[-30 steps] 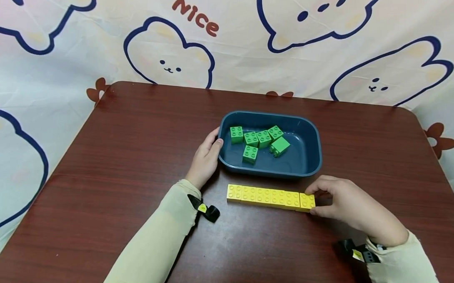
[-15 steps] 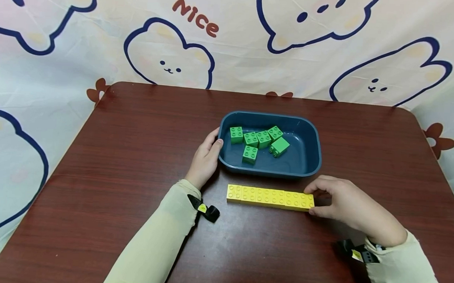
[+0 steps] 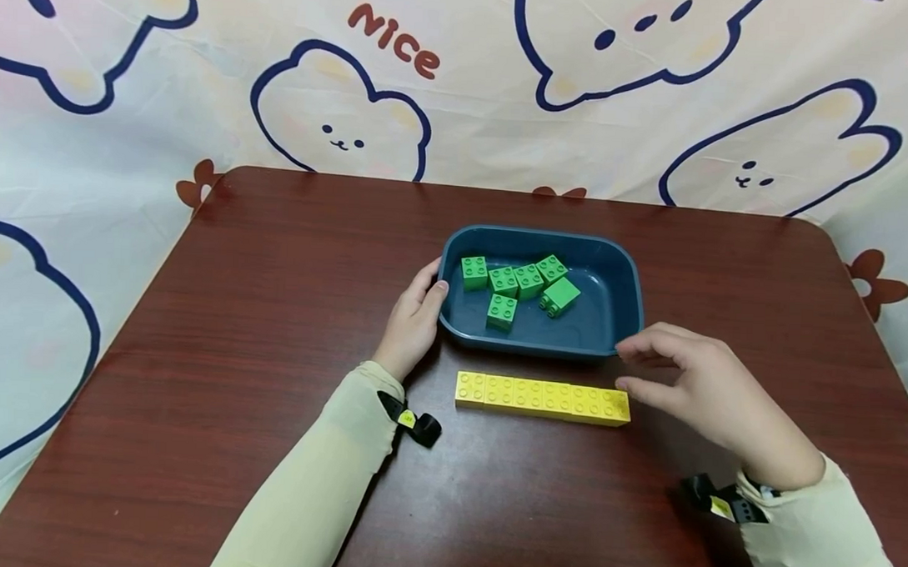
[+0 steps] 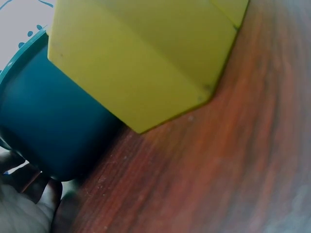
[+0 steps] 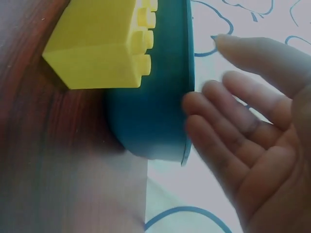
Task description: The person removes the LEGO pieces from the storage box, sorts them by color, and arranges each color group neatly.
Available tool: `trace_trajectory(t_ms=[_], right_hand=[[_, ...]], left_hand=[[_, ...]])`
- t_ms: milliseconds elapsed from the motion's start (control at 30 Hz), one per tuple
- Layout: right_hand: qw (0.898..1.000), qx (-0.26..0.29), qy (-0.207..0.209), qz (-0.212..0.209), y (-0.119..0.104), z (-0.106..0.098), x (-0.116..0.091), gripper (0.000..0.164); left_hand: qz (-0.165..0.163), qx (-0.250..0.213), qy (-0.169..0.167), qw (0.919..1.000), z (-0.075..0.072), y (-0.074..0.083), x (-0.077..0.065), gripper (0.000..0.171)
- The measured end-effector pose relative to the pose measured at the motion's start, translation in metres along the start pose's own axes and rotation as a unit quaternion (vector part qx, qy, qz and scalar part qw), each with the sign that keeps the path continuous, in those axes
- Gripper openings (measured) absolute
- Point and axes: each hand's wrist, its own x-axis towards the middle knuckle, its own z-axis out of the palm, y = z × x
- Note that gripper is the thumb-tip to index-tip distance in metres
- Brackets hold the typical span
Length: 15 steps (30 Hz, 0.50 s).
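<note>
My left hand (image 3: 411,324) grips the left end of a dark blue plastic tray (image 3: 611,314), its thumb at the rim. Several green toy bricks (image 3: 501,312) lie loose inside, most studs up and one tipped on its side. In front of the tray, a straight row of yellow toy bricks (image 3: 542,397) lies end to end on the table. My right hand (image 3: 701,392) hovers above the row's right end, thumb and fingers apart, holding nothing. In the right wrist view, the yellow end brick (image 5: 92,53) stands away from the loosely bent fingers (image 5: 218,141).
The brown wood-grain table (image 3: 312,270) extends on all sides of the tray. A white cloth (image 3: 475,109) printed with cartoon animals hangs behind and beside it. Both wrists wear black camera straps (image 3: 419,427).
My right hand was pinching the last yellow brick; that brick slid slightly left against the row. The hand then let go and rose. My left hand stayed on the tray.
</note>
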Motion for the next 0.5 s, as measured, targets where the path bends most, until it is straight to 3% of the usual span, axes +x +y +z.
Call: trace_trajectory(t_ms=[200,500], right_hand=[[0.999,0.025,0.024,0.005,-0.004,0.001,0.022,0.033],[0.996,0.035,-0.031,0.07,-0.003,0.013,0.056,0.038]], left_hand=[[-0.003,-0.005,-0.001,1.0,-0.002,-0.001,0.0,0.046],[-0.005,-0.01,-0.004,0.9999,-0.002,0.002,-0.001,0.045]])
